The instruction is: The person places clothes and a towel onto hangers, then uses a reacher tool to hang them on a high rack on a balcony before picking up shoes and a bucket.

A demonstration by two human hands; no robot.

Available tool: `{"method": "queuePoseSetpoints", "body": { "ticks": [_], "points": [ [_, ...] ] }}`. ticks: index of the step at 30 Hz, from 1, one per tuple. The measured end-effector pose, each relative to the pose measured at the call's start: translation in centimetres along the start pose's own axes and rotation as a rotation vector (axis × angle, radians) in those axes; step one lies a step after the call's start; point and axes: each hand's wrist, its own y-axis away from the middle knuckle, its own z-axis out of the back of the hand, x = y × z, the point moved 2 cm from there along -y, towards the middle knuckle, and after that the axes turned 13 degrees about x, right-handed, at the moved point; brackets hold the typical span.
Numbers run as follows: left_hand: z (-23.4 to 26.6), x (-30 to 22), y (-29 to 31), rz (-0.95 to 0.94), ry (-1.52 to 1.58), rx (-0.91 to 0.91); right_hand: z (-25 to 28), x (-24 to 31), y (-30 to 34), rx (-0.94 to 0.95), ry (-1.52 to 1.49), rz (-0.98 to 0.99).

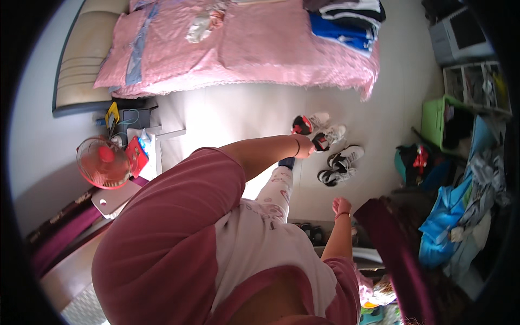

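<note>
My left arm reaches across to the middle, and my left hand [305,146], with a dark band at its wrist, is right at the heel end of a white shoe with black and red [329,137]. Its fingers do not show clearly, so whether it touches the shoe is unclear. The matching shoe [310,123] lies just beyond. Nearer on the floor are a black-and-white shoe [346,156] and its mate [337,176]. Lower down, my right hand [341,206], wearing a red bracelet, is curled closed in the air with nothing visible in it.
A bed with a pink cover [260,49] spans the far side, bearing folded clothes [346,27]. At left stand a fan [104,161] and a small white table [156,154]. A green bin [433,124], a teal basket [401,168] and heaped blue clothes [441,222] line the right.
</note>
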Motion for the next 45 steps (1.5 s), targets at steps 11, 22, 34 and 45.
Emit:
{"method": "queuePoseSetpoints", "body": {
  "ticks": [11,22,34,45],
  "points": [
    [-6.3,18.6,21.2,0.391,0.258,-0.205,-11.1,12.5,4.0,0.063,0.361,0.073],
    [-27.1,36.3,34.9,0.503,0.379,-0.417,-34.1,28.5,9.5,0.118,0.613,0.309],
    [-26.4,42.1,40.3,0.593,1.359,-0.779,-73.8,29.7,14.5,0.72,1.123,0.213],
    [-13.6,41.2,41.3,0.534,1.356,-0.557,-97.8,36.2,-4.1,0.594,0.372,-0.007]
  ]
}}
